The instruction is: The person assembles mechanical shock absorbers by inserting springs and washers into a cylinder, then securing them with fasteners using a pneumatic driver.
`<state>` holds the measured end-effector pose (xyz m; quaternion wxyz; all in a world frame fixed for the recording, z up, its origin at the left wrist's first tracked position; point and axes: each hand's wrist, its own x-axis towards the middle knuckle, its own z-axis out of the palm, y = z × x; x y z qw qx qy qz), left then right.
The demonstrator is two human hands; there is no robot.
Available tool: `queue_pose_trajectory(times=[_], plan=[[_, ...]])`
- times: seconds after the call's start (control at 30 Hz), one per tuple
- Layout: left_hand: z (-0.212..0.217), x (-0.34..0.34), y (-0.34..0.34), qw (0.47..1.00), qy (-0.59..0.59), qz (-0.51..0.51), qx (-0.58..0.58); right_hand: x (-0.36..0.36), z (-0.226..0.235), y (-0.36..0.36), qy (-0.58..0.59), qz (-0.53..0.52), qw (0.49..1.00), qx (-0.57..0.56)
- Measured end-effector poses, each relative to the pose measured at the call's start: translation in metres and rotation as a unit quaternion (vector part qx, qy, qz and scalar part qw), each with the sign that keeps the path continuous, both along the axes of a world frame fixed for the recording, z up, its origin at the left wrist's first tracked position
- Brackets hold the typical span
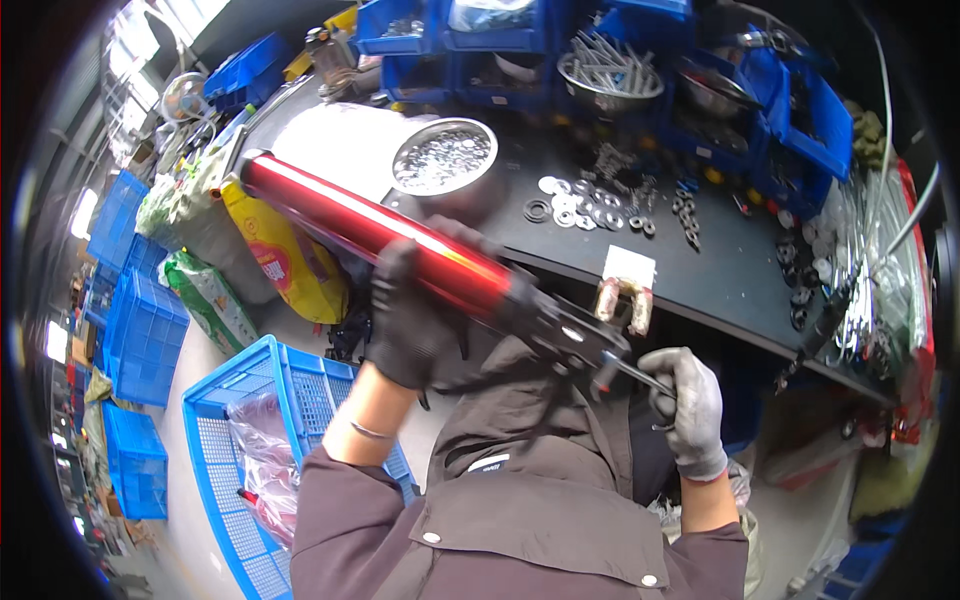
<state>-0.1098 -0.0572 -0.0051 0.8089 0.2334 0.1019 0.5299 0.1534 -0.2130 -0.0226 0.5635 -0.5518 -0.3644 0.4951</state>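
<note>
A caulking gun with a shiny red barrel lies slantwise across the front of my body, its black end cap up to the left. My left hand, in a black glove, is wrapped around the barrel from below. The black handle part sits at the lower right end of the barrel and looks slightly blurred. From it a thin metal rod sticks out toward my right hand. That hand wears a grey-white glove and its fingers are closed on the rod's end.
On the dark workbench stands a metal bowl of small parts, beside scattered washers. Blue bins line the back, near a bowl of metal rods. A blue crate with plastic-wrapped items is at lower left.
</note>
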Motion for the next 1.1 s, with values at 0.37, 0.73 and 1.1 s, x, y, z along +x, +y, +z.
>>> queue_pose_trajectory(times=[0.37, 0.73, 1.1], plan=[[-0.108, 0.088, -0.096, 0.944, -0.052, -0.158, -0.286, 0.067, -0.092, -0.034, -0.153, -0.115, 0.97, -0.148], [0.023, -0.053, 0.037, 0.764, 0.578, 0.037, 0.284, 0.053, 0.01, 0.05, 0.11, 0.124, 0.986, 0.031], [0.004, -0.035, 0.061, 0.123, 0.574, 0.524, 0.617, -0.079, -0.006, 0.093, 0.006, 0.418, 0.894, -0.164]])
